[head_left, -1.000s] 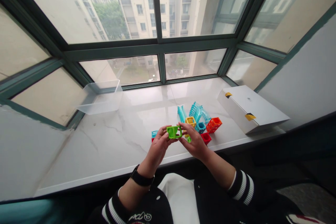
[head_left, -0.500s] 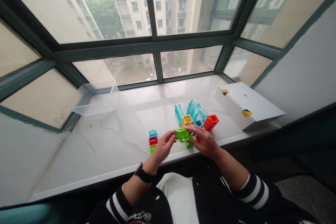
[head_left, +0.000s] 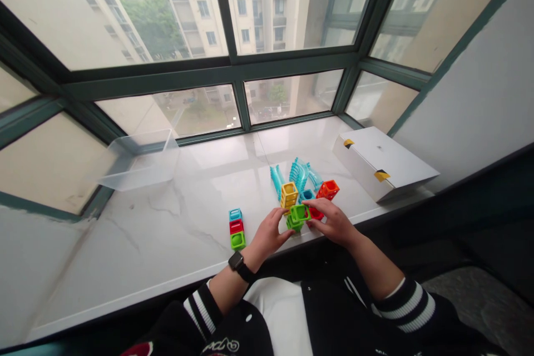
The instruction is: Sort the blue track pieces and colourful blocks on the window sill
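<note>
A green open-frame toy block (head_left: pixel 300 212) is pinched between the thumb and fingers of my right hand (head_left: pixel 332 223). Just below and partly behind it stands a second green block (head_left: pixel 293 224), with the thumb and fingers of my left hand (head_left: pixel 271 231) around its left side. Whether the two green blocks touch cannot be made out. Behind them is a yellow block stack (head_left: pixel 288 195). A red block (head_left: pixel 316 213) is partly covered by my right fingers. An orange-red block stack (head_left: pixel 327 190) and a blue block (head_left: pixel 307 195) are close by.
Light-blue track pieces (head_left: pixel 298 173) lie behind the blocks. To the left is a row of blue, red and green blocks (head_left: pixel 236 227). A clear plastic bin (head_left: pixel 142 169) stands far left, a white box (head_left: pixel 387 158) at right. The white sill (head_left: pixel 187 233) ends at a front edge.
Both hands have lowered the green block toward the other green block and turned it. My left hand has shifted from the upper block to the lower one. The camera view has moved slightly right.
</note>
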Tool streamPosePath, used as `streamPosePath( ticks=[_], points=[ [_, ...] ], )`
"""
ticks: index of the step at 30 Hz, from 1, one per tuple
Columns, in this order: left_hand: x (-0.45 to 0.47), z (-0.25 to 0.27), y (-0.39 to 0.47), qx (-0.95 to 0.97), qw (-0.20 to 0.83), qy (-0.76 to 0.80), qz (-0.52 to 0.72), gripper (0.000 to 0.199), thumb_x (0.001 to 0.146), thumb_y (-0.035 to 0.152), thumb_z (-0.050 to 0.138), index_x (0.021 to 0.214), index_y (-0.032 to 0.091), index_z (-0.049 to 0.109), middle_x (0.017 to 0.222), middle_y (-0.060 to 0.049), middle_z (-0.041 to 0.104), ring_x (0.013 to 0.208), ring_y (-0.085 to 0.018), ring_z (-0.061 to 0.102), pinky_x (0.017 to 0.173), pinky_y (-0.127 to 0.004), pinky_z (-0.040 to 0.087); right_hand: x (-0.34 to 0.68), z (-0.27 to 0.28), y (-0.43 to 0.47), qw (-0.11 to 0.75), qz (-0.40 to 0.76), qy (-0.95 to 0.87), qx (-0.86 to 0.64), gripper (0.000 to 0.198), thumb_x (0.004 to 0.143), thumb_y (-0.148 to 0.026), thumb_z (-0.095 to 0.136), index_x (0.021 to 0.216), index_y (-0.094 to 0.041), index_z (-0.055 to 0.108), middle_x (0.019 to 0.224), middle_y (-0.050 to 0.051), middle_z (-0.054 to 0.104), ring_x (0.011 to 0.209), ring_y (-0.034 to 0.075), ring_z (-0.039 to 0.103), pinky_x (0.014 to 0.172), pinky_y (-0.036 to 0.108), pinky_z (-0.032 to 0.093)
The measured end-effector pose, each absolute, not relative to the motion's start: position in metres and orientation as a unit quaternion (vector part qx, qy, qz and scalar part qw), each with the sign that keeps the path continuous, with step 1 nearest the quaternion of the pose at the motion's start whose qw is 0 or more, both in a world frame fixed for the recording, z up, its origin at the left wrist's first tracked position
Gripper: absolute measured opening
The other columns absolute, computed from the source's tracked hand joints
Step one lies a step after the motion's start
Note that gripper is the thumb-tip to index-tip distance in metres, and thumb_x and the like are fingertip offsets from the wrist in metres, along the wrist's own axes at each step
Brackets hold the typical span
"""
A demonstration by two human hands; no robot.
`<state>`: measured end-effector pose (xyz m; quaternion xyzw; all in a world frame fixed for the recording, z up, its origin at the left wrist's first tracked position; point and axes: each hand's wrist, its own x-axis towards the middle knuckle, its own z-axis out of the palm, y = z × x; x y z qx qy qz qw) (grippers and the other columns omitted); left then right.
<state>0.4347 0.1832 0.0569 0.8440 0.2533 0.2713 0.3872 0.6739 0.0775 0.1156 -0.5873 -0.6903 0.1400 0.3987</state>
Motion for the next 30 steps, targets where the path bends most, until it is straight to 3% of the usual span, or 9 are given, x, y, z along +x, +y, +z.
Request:
streamPosePath(
  ticks=[13,22,30],
  points=[
    [0.442,0.041,0.182,0.837,0.397,0.264,0.268,0.061,0.089,0.029,0.079,0.144,0.029,0.053,0.137,-0.011,0.065,0.129,-0.031,0.064,0.110,-0.054,0.054,0.680,0.096,0.085,0.372,0.166,-0.695,-0.593,0.049,0.090,-0.023,0.076,0.139,-0.026,0.068,0.126,0.011,0.075,0.116,0.031,0.068,0.107,0.056,0.053],
    [0.447,0.032,0.180,0.804,0.441,0.279,0.285,0.072,0.088,0.022,0.078,0.152,0.028,0.046,0.134,-0.012,0.069,0.123,-0.029,0.069,0.109,-0.055,0.056,0.680,0.086,0.091,0.344,0.175,-0.709,-0.590,0.053,0.089,-0.022,0.078,0.140,-0.025,0.067,0.124,0.011,0.076,0.115,0.031,0.066,0.106,0.057,0.051],
    [0.449,0.038,0.181,0.805,0.440,0.277,0.285,0.047,0.087,0.021,0.078,0.130,0.026,0.063,0.123,-0.009,0.071,0.115,-0.027,0.071,0.103,-0.051,0.059,0.680,0.082,0.095,0.337,0.176,-0.706,-0.598,0.052,0.089,-0.021,0.078,0.140,-0.025,0.067,0.125,0.011,0.076,0.115,0.031,0.067,0.106,0.055,0.051]
  ],
)
